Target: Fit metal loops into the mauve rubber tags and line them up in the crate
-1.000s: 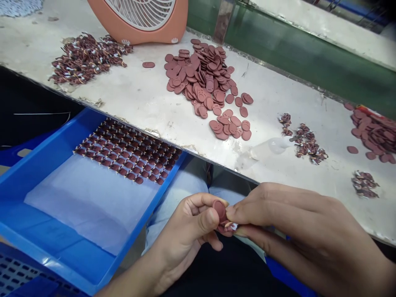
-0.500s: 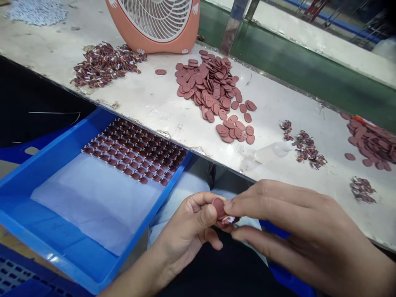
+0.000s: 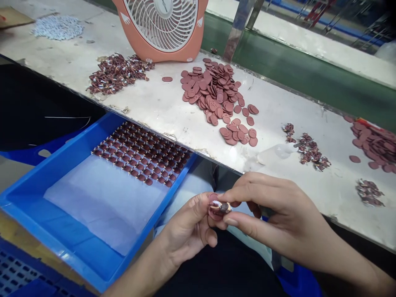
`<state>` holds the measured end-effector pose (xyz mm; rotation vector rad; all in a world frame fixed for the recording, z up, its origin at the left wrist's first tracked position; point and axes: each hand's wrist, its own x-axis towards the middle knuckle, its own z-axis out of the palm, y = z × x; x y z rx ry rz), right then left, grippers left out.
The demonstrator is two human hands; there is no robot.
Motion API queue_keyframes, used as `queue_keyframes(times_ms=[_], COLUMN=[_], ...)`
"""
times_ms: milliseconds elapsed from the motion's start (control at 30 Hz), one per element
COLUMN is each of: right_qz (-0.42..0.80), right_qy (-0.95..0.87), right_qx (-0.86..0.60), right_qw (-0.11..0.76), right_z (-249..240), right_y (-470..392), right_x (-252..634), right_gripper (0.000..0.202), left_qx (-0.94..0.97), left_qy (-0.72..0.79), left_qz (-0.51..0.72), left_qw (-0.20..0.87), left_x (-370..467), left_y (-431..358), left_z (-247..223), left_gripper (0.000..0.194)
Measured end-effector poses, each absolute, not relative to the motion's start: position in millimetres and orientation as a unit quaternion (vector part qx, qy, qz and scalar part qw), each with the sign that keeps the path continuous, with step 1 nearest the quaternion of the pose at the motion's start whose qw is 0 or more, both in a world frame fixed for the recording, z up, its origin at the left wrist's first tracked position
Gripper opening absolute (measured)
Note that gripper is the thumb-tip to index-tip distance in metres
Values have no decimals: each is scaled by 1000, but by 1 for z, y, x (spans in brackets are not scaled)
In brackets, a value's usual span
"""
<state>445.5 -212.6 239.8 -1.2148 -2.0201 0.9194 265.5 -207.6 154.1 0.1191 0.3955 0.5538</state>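
Observation:
My left hand (image 3: 188, 225) pinches a small reddish-brown oval disc (image 3: 213, 197) above my lap. Against it sits a little dark-brown knotted piece (image 3: 224, 207) with white and orange bits. The thumb and forefinger of my right hand (image 3: 278, 210) close on this knotted piece from the right. Part of the disc lies behind it and the fingers. To the left, a blue tray (image 3: 55, 243) holds rows of similar disc-and-knot pieces (image 3: 139, 152) on a white sheet (image 3: 99, 210).
On the white table (image 3: 148, 107) lie a pile of discs (image 3: 213, 88), a heap of knotted pieces (image 3: 116, 74), a whitish bottle with a thin nozzle (image 3: 276, 152), and a small knotted cluster (image 3: 311, 152). More discs (image 3: 374, 142) lie right. An orange fan (image 3: 167, 55) stands behind.
The piece in my hands has turned, so its knotted side now faces me. My right hand has drawn slightly left and its fingers have shifted. The view has moved a little.

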Motion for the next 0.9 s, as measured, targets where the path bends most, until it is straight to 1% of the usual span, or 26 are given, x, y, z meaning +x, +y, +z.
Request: queue_keyframes(times_ms=[100,200,267,400,500,600,700,800,900], right_qz=[357,331,269,86,3,-8,-6,5,13], right_qy=[-750,-755,-763,-787,-802,-814,-818,-821,-830], right_qx=[-455,-454,-468,-483,-461,-438,-434,-438,-426], right_qw=[320,339,356,374,379,381,378,366,359], right_z=[238,233,226,200,179,163,151,145,145], right_y=[-211,-209,-208,-208,-207,-205,-201,-199,-201], right_x=[442,439,435,423,412,400,389,379,375], right_gripper=[17,15,15,18,23,23,21,18,23], left_qx=[64,65,70,147,209,225,213,204,258], left_qy=[201,212,268,426,459,480,502,538,626], left_qz=[275,275,312,466,501,515,518,514,474], left_qw=[938,935,909,761,703,674,659,636,563], left_x=[265,264,262,259,256,254,252,246,229], left_y=[-205,-202,-201,-206,-212,-214,-214,-213,-209], left_z=[154,154,155,157,155,152,148,143,130], left_gripper=[38,48,51,35,30,22,19,22,29])
